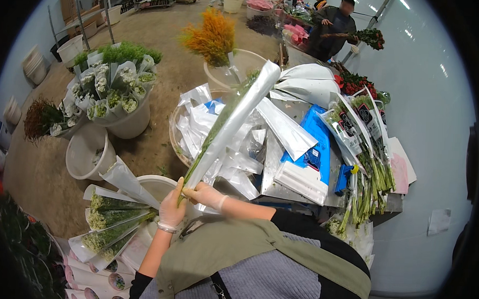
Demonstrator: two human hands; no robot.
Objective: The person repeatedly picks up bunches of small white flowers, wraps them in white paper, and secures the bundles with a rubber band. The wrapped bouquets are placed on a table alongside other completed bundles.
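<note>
Both of my hands wear thin gloves. My left hand [172, 208] grips the lower stems of a long bouquet in a white and clear sleeve [234, 121], which slants up to the right. Close beside it, my right hand [206, 195] holds the sleeve's lower end, fingers closed on it. The flower heads at the far end are mostly hidden by the wrap. Left of my hands, several wrapped bunches of pale flowers [102, 212] lie fanned out over a bucket. A flat white sleeve [289, 129] and a blue plastic package [317, 136] lie on the metal table [272, 166].
A large tub [174, 147] full of crumpled wrapping stands ahead. Buckets of white flowers [131, 118] and orange foliage [211, 38] stand beyond. Wrapped bunches [359, 130] and a blue tape dispenser [344, 179] are at the right. Another person [334, 28] holds red-tipped stems farther back.
</note>
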